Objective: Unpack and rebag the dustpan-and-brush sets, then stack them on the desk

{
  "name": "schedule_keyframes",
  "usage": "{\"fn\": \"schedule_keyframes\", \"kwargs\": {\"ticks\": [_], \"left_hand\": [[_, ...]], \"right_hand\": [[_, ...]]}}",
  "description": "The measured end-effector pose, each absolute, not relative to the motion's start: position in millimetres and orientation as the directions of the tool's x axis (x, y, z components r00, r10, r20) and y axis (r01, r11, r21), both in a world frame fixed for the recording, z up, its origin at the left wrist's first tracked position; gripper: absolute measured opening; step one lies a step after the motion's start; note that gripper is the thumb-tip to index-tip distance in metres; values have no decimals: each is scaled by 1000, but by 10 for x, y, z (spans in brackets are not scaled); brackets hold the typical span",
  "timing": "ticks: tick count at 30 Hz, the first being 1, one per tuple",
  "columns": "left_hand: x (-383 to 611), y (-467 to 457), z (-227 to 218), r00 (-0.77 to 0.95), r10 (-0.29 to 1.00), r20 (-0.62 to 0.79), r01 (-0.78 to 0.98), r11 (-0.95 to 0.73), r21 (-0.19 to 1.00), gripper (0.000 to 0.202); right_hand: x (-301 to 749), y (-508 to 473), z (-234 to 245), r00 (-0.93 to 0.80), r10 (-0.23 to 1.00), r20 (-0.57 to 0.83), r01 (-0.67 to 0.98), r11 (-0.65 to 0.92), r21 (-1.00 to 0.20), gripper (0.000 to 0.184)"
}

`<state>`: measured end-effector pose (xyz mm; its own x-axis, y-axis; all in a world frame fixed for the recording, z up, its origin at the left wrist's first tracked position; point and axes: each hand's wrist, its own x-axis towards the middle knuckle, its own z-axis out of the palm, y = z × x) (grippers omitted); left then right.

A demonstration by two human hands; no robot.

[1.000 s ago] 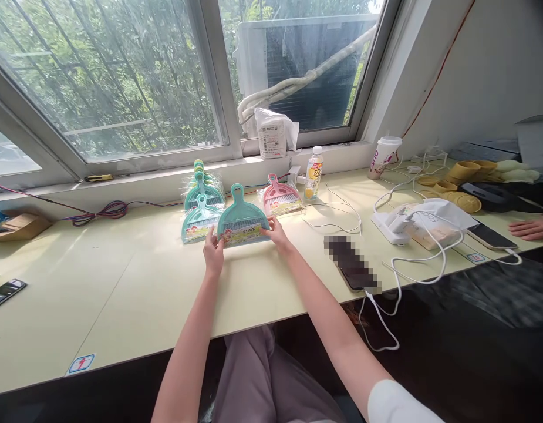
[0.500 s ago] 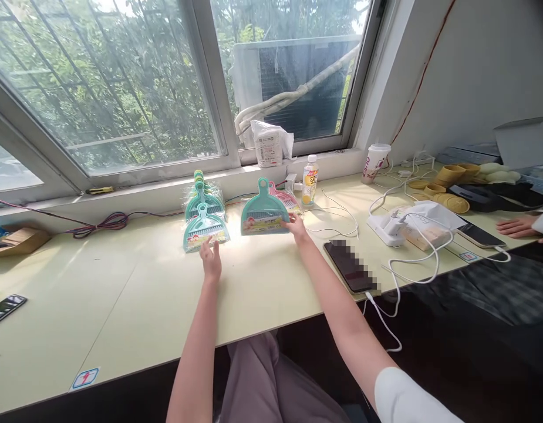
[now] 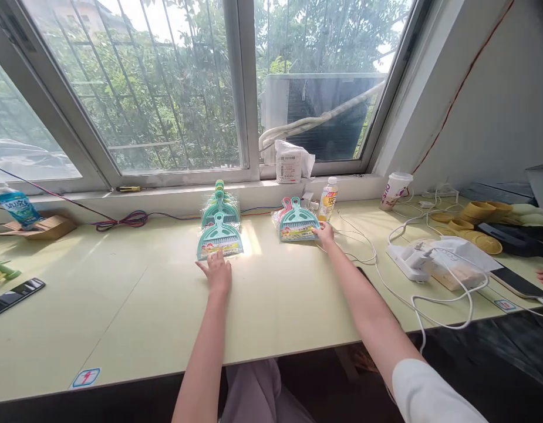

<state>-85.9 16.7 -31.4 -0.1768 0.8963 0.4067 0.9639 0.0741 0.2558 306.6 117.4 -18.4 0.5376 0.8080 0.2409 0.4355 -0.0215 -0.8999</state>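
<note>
My right hand [image 3: 325, 232] pinches the right lower corner of a teal dustpan and brush set [image 3: 297, 228] in clear wrapping. That set leans in front of a pink dustpan set [image 3: 285, 205], mostly hidden behind it. My left hand [image 3: 218, 271] has its thumb spread out, and its fingertips meet the lower edge of another wrapped teal dustpan set [image 3: 219, 239]. Behind that one stand more teal sets [image 3: 220, 205] in a row, with green and yellow handle tops showing.
A juice bottle [image 3: 328, 198] stands just right of my right hand. Further right are a lidded cup [image 3: 395, 191], a power strip [image 3: 407, 262] with white cables, and yellow items [image 3: 478, 211]. A phone [image 3: 16, 296] and a blue bottle [image 3: 16, 205] are at left.
My right hand has brought its teal dustpan set down against the pink one, its brush now showing. My left hand has moved onto the lower edge of the left set. The view has shifted.
</note>
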Motion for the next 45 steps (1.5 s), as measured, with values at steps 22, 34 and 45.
{"fn": "schedule_keyframes", "kwargs": {"ticks": [22, 34, 45], "left_hand": [[-736, 78, -110, -70, 804, 590, 918, -180, 353, 23], [-324, -262, -2, 410, 734, 541, 722, -624, 300, 22], [-783, -8, 170, -197, 973, 123, 26, -121, 992, 57]], "right_hand": [[2000, 426, 194, 365, 753, 548, 638, 227, -736, 38], [1192, 196, -90, -182, 963, -200, -413, -259, -873, 14], [1466, 201, -17, -211, 977, 19, -508, -93, -856, 26]]}}
